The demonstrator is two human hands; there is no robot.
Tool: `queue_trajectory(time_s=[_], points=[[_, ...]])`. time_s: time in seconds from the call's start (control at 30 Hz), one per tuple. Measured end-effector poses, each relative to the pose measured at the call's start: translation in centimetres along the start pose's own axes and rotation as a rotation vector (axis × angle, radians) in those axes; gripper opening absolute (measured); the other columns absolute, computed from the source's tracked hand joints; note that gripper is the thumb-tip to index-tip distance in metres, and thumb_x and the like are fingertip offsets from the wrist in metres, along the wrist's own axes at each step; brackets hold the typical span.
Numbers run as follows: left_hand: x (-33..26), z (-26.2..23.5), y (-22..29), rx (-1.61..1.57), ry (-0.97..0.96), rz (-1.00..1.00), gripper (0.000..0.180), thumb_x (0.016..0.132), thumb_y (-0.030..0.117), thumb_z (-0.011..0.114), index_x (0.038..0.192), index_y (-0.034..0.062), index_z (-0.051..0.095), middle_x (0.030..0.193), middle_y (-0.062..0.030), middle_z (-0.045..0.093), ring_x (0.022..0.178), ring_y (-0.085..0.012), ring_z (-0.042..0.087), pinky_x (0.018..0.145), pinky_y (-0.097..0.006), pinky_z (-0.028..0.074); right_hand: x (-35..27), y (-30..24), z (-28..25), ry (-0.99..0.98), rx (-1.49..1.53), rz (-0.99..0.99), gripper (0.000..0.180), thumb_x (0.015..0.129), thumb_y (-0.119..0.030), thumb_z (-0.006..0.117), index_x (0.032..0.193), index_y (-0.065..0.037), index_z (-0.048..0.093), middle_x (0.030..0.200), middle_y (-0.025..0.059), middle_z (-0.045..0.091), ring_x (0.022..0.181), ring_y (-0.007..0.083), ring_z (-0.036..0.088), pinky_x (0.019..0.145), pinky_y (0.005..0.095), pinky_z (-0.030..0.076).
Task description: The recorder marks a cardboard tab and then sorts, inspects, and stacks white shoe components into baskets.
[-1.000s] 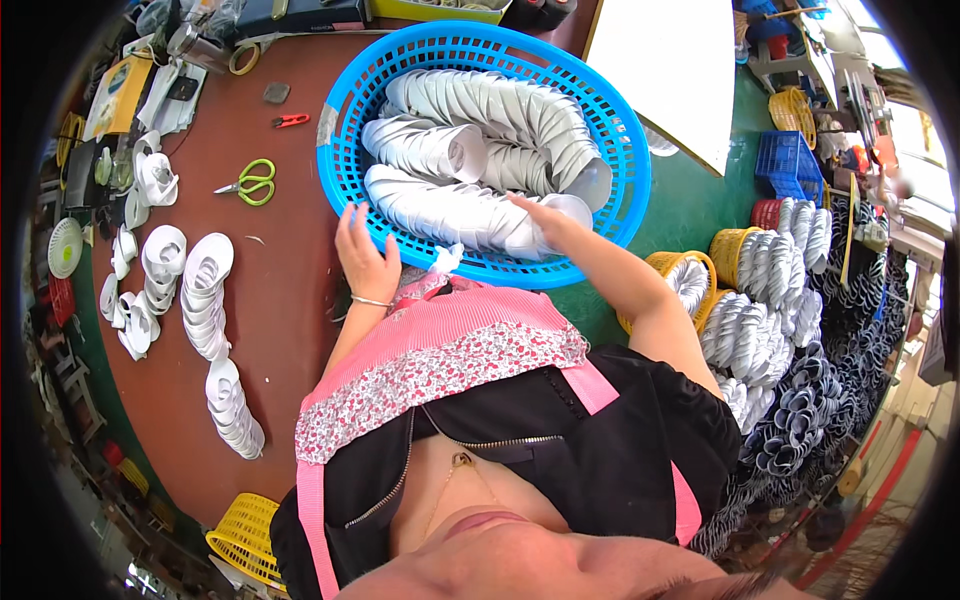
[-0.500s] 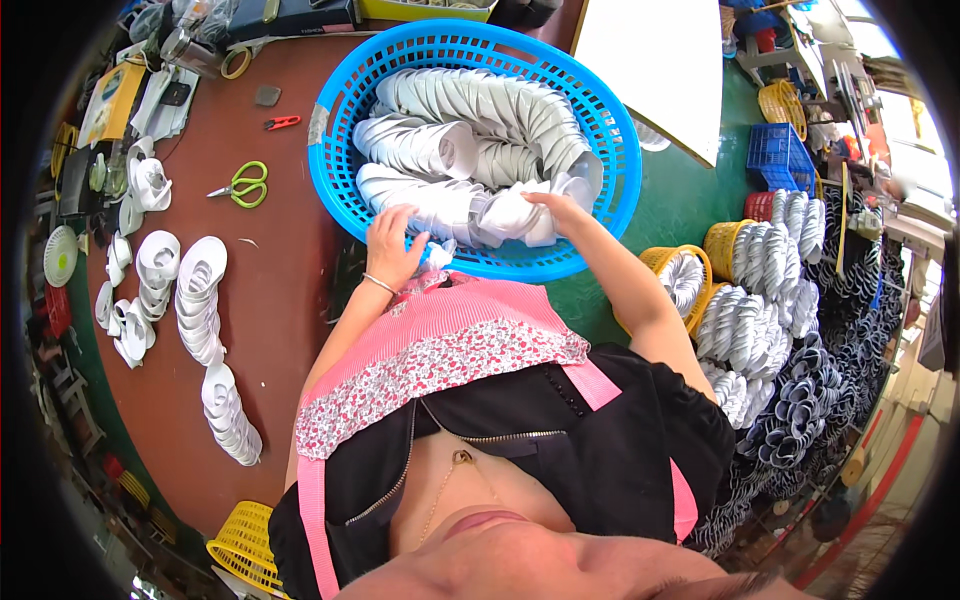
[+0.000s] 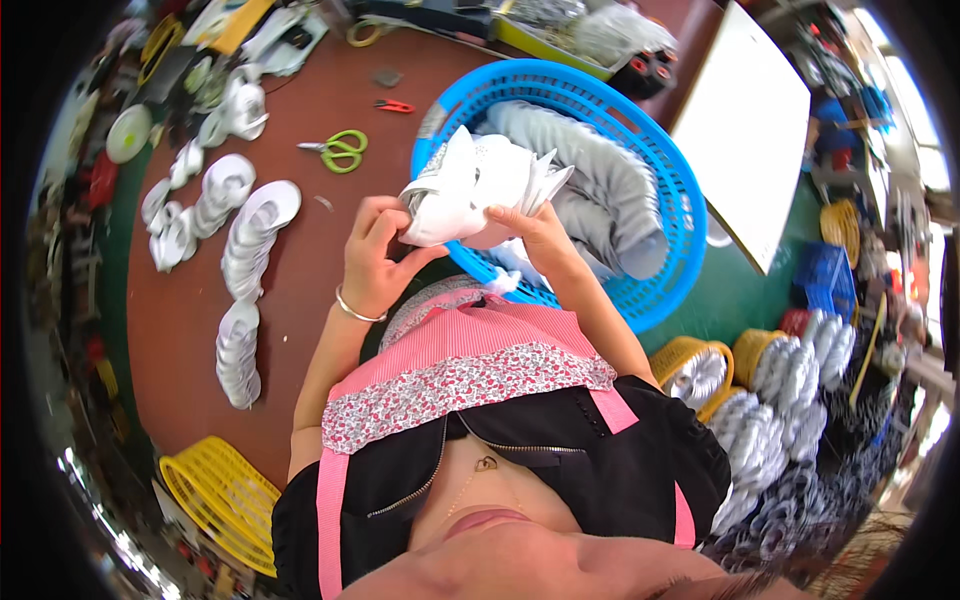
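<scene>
spanning left hand [image 3: 377,258] to right hand [image 3: 538,238], the stack [image 3: 472,188] overhangs the basket [image 3: 690,205] at left. both clasp it.

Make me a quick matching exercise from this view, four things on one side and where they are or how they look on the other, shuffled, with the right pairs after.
Things:
1. Scissors
2. White bundle
3. Bracelet
4. Blue basket

Places and states:
A. Around the left wrist
B. Containing pale, curved stacks
C. Green-handled, lying on the red-brown tabletop
D. Held by the left hand and right hand

Right pairs: 1-C, 2-D, 3-A, 4-B
</scene>
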State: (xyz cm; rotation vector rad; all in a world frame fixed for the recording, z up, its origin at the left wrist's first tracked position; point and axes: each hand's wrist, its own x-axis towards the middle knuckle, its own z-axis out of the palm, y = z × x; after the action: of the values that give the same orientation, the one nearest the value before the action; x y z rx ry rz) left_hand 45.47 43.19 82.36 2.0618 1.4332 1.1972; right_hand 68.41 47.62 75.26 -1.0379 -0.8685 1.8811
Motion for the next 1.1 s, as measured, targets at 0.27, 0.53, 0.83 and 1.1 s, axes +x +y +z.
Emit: queue_trajectory(time_s=[0.27,0.53,0.83,1.1], points=[[-6.1,-9.0,-1.6,0.231,0.03,-0.071,0.042,0.07,0.014,0.086,0.094,0.003,0.054,0.104,-0.0142,0.063,0.091,-0.0296,0.062,0.079,-0.036,0.051,3.4,0.4,10.6,-0.333,-0.059,0.076,0.043,0.081,-0.013,0.076,0.118,0.003,0.061,0.107,0.0103,0.069,0.095,0.0174,0.066,0.086,0.0315,0.052],[-15.9,-14.2,-3.8,0.166,0.146,-0.503,0.048,0.069,0.015,0.087,0.104,0.0005,0.057,0.092,-0.0097,0.062,0.085,-0.0204,0.063,0.077,-0.031,0.05,3.7,6.7,19.0,-0.556,-0.307,0.12,0.046,0.078,-0.009,0.079,0.118,0.003,0.06,0.107,0.0096,0.068,0.098,0.0175,0.064,0.087,0.032,0.051],[-28.4,-19.5,-9.5,-0.56,0.386,-0.903,0.043,0.078,0.014,0.082,0.11,-0.0001,0.058,0.1,-0.004,0.065,0.092,-0.0096,0.059,0.081,-0.027,0.049,2.6,16.4,28.3,-0.573,-0.399,0.329,0.051,0.074,-0.008,0.082,0.119,0.004,0.06,0.105,0.0107,0.069,0.095,0.0183,0.066,0.083,0.0326,0.054],[-37.2,-22.2,-14.4,-0.354,0.317,-0.98,0.047,0.077,0.012,0.083,0.115,0.0013,0.057,0.105,-0.0034,0.064,0.095,-0.0098,0.059,0.084,-0.027,0.05,2.6,24.0,33.3,-0.66,-0.519,0.388,0.053,0.07,-0.006,0.083,0.117,0.004,0.061,0.105,0.0122,0.068,0.094,0.0212,0.067,0.083,0.0344,0.054]])
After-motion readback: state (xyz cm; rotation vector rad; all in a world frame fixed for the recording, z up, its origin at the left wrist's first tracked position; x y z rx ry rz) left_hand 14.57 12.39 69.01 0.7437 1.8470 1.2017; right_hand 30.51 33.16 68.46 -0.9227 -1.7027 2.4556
